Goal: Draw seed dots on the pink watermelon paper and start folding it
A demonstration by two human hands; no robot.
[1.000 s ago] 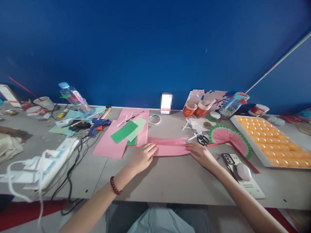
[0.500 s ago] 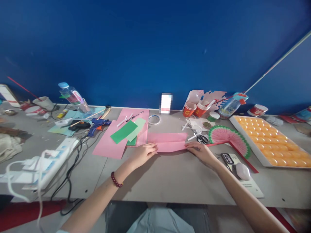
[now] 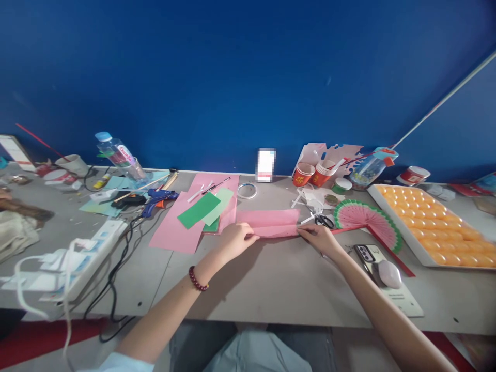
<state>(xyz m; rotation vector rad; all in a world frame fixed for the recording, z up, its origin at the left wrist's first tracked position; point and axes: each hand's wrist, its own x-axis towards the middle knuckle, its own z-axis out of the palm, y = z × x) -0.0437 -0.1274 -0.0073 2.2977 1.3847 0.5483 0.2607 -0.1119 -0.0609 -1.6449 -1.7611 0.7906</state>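
A strip of pink paper (image 3: 271, 221) lies crosswise on the table in front of me, with a fold line along its length and its near part folded narrow. My left hand (image 3: 238, 238) pinches the near left corner between thumb and fingers. At the near right corner, my right hand (image 3: 320, 238) pinches the same edge. Just beyond my right hand are black-handled scissors (image 3: 324, 221). A pink and green pleated paper fan (image 3: 368, 222) with red sticks spreads to the right of them.
Green paper pieces (image 3: 199, 210) lie on larger pink sheets (image 3: 174, 227) at left. Further left are a blue glue gun (image 3: 160, 199) and a power strip (image 3: 93, 253) with cables. A tape roll (image 3: 247, 190), red paper cups (image 3: 303, 174), a phone (image 3: 366, 253) and an orange-filled tray (image 3: 434, 222) stand around.
The near edge of the pink paper has been folded, so the near part looks narrower. My left hand has turned and shifted slightly right; my right hand stays at the right corner.
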